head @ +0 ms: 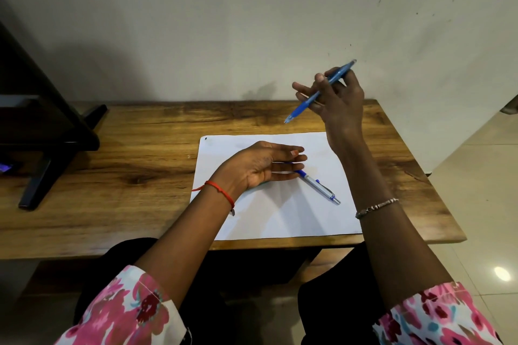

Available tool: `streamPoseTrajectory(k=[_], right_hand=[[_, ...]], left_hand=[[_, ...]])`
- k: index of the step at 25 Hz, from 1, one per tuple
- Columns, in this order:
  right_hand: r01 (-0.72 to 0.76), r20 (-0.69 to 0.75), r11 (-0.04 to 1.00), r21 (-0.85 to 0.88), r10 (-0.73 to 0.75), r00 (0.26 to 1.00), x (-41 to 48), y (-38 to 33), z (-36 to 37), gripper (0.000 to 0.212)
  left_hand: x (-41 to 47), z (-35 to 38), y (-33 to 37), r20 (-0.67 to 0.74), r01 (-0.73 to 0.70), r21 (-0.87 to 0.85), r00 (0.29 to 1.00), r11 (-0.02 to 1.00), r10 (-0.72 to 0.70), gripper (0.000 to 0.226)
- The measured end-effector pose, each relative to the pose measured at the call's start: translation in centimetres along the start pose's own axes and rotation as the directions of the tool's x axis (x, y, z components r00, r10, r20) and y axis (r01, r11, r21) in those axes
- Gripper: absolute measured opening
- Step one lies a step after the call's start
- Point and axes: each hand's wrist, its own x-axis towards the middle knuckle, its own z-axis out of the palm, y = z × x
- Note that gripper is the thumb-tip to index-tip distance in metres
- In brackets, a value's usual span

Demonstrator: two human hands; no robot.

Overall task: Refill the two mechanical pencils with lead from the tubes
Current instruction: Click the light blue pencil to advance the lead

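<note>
A black stand (56,126) with angular, matte legs sits at the left end of the surface (140,148), a wooden top with a strong brown grain and a dark knot. Right of centre lies a white paper sheet (280,213), smooth and rectangular with rounded corners. It has a small dark mark at its far left corner, too small to read.

The left hand (260,168) rests on the sheet with its fingers straight and together, gripping nothing. A red thread (221,192) circles its wrist. The fingers cover the tip end of a silver pencil (319,186), which lies flat and diagonal on the sheet. It has a slim metallic barrel, a blue grip section and a blue clip. Any print on the barrel cannot be read.

The right hand (339,101) is raised above the far right part of the surface. Its thumb and fingers pinch a blue pencil (302,105) at mid-barrel. The barrel is translucent plastic, and the tip slants down to the left. A beaded metal bracelet (375,207) hangs on that forearm. Glossy pale floor tiles (476,176) lie to the right.
</note>
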Motion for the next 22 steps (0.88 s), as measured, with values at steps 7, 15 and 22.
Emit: streamPoseTrajectory(k=[7, 15, 22], right_hand=[[0.152, 0.224, 0.929, -0.336, -0.078, 0.971, -0.5, 0.7, 0.9, 0.015], [0.216, 0.214, 0.935, -0.28, -0.159, 0.964, -0.5, 1.0, 0.6, 0.012], [-0.31, 0.131, 0.868, 0.388, 0.281, 0.951, -0.4, -0.9, -0.6, 0.059]], left_hand=[[0.0, 0.1, 0.0, -0.015, 0.008, -0.01, 1.0, 1.0, -0.009, 0.012], [0.1, 0.1, 0.0, -0.016, 0.01, -0.009, 1.0, 1.0, -0.011, 0.014], [0.2, -0.1, -0.4, 0.025, -0.004, -0.019, 1.0, 1.0, 0.005, 0.014]])
